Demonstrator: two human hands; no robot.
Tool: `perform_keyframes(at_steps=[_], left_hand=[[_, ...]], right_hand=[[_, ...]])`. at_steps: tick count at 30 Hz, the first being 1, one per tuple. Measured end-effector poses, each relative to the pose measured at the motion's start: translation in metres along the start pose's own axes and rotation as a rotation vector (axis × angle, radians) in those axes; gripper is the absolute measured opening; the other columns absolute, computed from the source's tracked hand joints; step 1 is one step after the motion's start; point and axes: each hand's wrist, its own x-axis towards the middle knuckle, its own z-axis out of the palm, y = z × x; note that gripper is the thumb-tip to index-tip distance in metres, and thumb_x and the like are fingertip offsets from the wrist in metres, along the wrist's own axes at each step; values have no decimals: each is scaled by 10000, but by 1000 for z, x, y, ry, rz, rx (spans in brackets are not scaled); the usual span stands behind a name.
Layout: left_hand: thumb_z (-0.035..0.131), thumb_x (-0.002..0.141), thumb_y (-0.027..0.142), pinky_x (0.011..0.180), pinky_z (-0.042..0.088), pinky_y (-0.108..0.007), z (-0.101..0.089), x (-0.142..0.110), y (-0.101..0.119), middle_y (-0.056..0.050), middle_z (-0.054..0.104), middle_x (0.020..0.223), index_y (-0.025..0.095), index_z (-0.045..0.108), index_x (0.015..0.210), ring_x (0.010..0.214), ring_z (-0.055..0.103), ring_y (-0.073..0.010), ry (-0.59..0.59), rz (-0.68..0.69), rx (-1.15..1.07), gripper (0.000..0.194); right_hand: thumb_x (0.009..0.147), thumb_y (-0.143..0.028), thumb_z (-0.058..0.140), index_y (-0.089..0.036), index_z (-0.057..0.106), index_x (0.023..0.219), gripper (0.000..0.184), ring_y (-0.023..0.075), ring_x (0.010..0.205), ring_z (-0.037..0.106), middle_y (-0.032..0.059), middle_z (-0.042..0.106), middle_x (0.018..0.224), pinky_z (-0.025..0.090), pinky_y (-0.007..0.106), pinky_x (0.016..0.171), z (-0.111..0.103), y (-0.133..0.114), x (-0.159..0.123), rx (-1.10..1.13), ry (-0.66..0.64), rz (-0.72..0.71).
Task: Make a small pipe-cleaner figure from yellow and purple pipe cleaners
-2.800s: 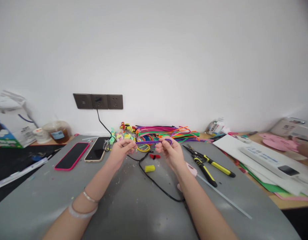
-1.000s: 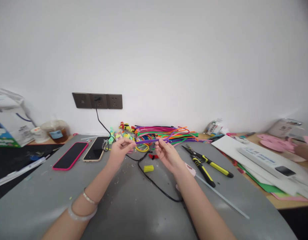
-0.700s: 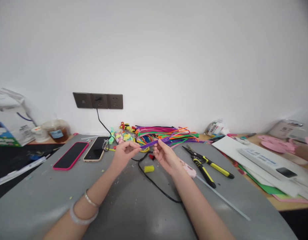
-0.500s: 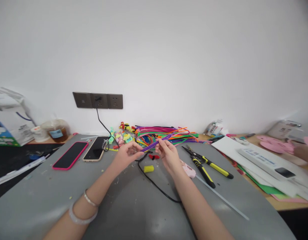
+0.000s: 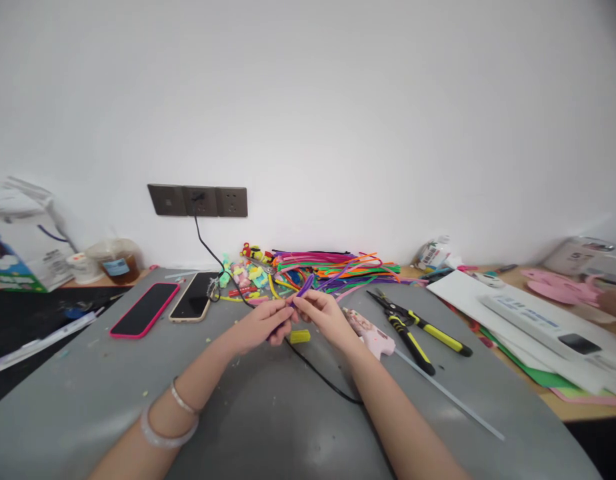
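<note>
My left hand [image 5: 262, 325] and my right hand [image 5: 322, 315] meet over the grey mat [image 5: 268, 413], fingertips almost touching. Both pinch a folded purple pipe cleaner [image 5: 303, 288] whose free end sticks up and away between them. Behind the hands lies a heap of coloured pipe cleaners [image 5: 333, 265]. A small yellow block [image 5: 300, 336] sits just below my right fingers. A black cable [image 5: 318, 375] runs under my hands across the mat.
Two phones [image 5: 144, 310] [image 5: 194, 297] lie at the left. A pink glue gun [image 5: 371, 332] and yellow-handled pliers [image 5: 418, 331] lie at the right, beside white boards and paper sheets [image 5: 528, 320]. Wall sockets [image 5: 198, 201] are behind. Another person's hand [image 5: 615, 301] shows at far right.
My hands held the purple pipe cleaner stretched level between them; they have come together and nearer to me, and the pipe cleaner now stands folded with its end tilted up.
</note>
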Motion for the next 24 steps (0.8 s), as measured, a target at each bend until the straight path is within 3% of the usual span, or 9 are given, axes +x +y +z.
perform_keyframes(at_steps=[3, 8, 13, 17, 21, 24], left_hand=[[542, 877, 565, 420, 217, -190, 0, 1, -2, 105, 289, 552, 202, 501, 785, 423, 203, -68, 52, 40, 64, 377], [462, 944, 380, 608, 369, -244, 5, 1, 0, 22, 509, 655, 204, 535, 754, 608, 463, -145, 276, 269, 522, 269], [408, 957, 298, 735, 405, -268, 8, 1, 1, -26, 649, 804, 207, 584, 807, 772, 590, -198, 292, 300, 672, 248], [399, 960, 373, 639, 384, -256, 7, 2, 1, 5, 552, 656, 199, 562, 756, 636, 517, -163, 256, 276, 581, 314], [418, 928, 518, 440, 214, -224, 7, 3, 0, 96, 277, 510, 201, 498, 764, 427, 227, -98, 116, 98, 203, 366], [488, 881, 571, 421, 158, -208, 8, 3, 0, 119, 246, 513, 198, 475, 770, 423, 155, -73, 81, 49, 48, 390]], right_hand=[[715, -554, 758, -187, 693, 712, 373, 101, 477, 501, -23, 633, 557, 394, 230, 493, -2, 3, 2, 36, 57, -19], [714, -499, 786, -193, 662, 719, 329, 126, 544, 597, 0, 688, 641, 454, 237, 534, -4, 5, 3, 77, 128, -6], [691, -454, 820, -190, 638, 736, 324, 117, 529, 609, -7, 697, 627, 451, 220, 523, -4, 5, 1, 170, 158, 27], [676, -446, 832, -188, 624, 723, 334, 127, 549, 629, 7, 716, 660, 484, 231, 540, -4, 4, 1, 188, 180, 31], [661, -447, 839, -196, 610, 700, 342, 142, 576, 647, -4, 701, 649, 526, 253, 583, -3, 2, 1, 157, 226, -21], [655, -464, 836, -207, 600, 696, 351, 162, 605, 662, -13, 680, 634, 544, 273, 606, -1, 2, 1, 108, 272, -92]])
